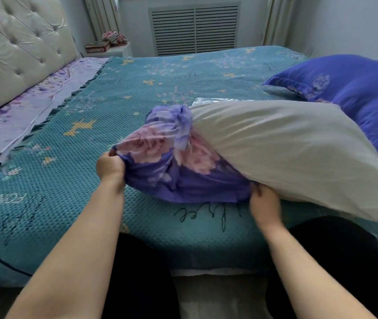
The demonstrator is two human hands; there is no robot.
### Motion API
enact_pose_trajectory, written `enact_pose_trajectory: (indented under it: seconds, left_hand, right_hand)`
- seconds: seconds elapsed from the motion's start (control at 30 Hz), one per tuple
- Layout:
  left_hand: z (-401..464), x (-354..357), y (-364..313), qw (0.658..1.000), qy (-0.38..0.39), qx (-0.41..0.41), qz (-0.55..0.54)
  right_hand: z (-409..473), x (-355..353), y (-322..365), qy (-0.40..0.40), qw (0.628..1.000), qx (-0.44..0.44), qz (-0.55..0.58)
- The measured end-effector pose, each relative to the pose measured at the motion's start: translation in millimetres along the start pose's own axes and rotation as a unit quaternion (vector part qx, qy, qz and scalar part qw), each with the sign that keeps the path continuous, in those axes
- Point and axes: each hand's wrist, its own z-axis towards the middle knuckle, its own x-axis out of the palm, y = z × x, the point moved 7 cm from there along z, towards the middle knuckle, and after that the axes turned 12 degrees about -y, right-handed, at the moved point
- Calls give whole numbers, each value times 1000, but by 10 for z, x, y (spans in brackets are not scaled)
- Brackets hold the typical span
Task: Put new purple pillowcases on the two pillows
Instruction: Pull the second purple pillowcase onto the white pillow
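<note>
Two hands, two pillows, one loose pillowcase in view, all placed against the teal bedspread (137,93).

White bare pillow (287,143) lies at the near edge of the bedspread, its left end pushed into the floral purple pillowcase (174,162); the rest sticks out uncovered to the right, over the bedspread's near-right side. The pillowcase is bunched around that left end, pink flower print on top, plain purple below, resting on the bedspread.

Left hand (111,166) is clenched on the pillowcase's left edge, fabric pinched in the fist, just above the bedspread. Right hand (264,201) grips the pillowcase's lower hem where it meets the white pillow, fingers curled into the fabric at the bedspread's near edge.

Second pillow (349,93), already in a blue-purple case with a flower motif, sits at the far-right corner of the bedspread, behind the white one. One bit of clear plastic wrap (208,102) shows on the bedspread just behind the white pillow.

Left of the bedspread: one strip of lilac floral sheet (22,111) with one white cable (61,88) on it, then one tufted headboard (17,42). Beyond the bedspread's far edge: one slatted radiator cover (194,28).
</note>
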Motion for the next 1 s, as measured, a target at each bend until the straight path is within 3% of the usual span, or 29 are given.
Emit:
enact_pose_trajectory:
  seconds: [0.07,0.1,0.2,0.27,0.37,0.47,0.6,0.63,0.67,0.8,0.9,1.0]
  left_hand:
    - [117,71,239,1000,-5,-30,7]
    - [77,80,276,999,2,-38,19]
    - [-126,46,251,997,23,-13,71]
    - [-220,14,245,997,21,-1,81]
    - [-252,15,282,994,24,19,109]
    - [-240,46,347,992,24,19,126]
    - [-334,-22,272,989,13,33,146]
    - [-335,-62,273,989,9,32,146]
    - [-336,-108,273,989,4,33,143]
    - [-386,-124,130,986,-15,87,142]
    - [-443,-110,-16,976,-25,117,180]
    - [-388,-216,-337,969,-51,213,112]
  right_hand:
    - [270,-558,-307,-127,989,75,33]
    - [334,-686,-389,-150,983,97,36]
    - [324,-646,-373,-138,983,111,40]
    - [236,-684,-178,-184,982,46,10]
    - [69,-711,396,-258,956,-136,-28]
    - [150,-438,838,-171,963,-184,-98]
    - [272,181,1088,100,983,-112,-106]
    - [270,215,1131,126,981,-118,-91]
    - [335,149,1131,108,984,-121,-74]
    - [716,-601,584,-124,991,-7,40]
    - [640,-557,406,-97,995,-1,36]
    - [550,-453,475,-46,998,-42,-27]
